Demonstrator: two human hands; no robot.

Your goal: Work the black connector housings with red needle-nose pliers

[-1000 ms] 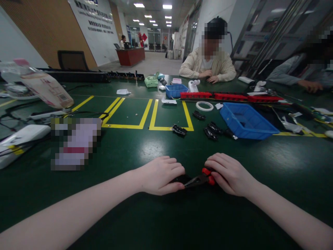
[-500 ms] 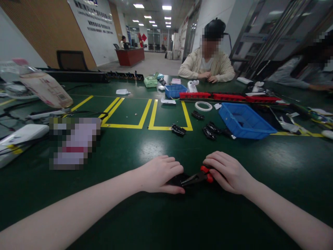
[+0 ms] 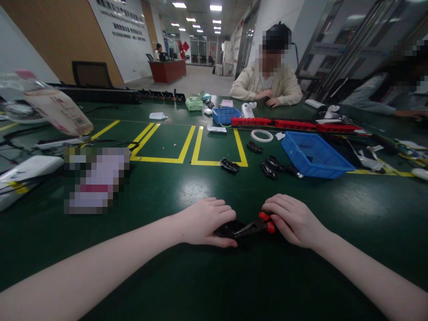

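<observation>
Near the front middle of the green table (image 3: 160,258), my left hand (image 3: 209,222) is closed around a dark plastic part (image 3: 228,229), mostly covered by the fingers. My right hand (image 3: 296,220) grips the red handles of long-nose pliers (image 3: 251,227). The pliers' dark jaws point left and meet the edge of the dark part; whether they pinch it cannot be made out. Several similar black parts lie beyond the hands, one of them a black piece (image 3: 229,165) at the yellow tape.
A blue bin (image 3: 316,156) stands at right, with a tape roll (image 3: 261,135) and red strip (image 3: 289,125) behind. At left are a pixelated flat object (image 3: 96,178), a white box (image 3: 26,178) and a bottle (image 3: 58,109). A person (image 3: 267,80) sits opposite.
The pliers and my right hand have shifted very slightly to the right. My left hand keeps its hold on the dark part, almost unmoved.
</observation>
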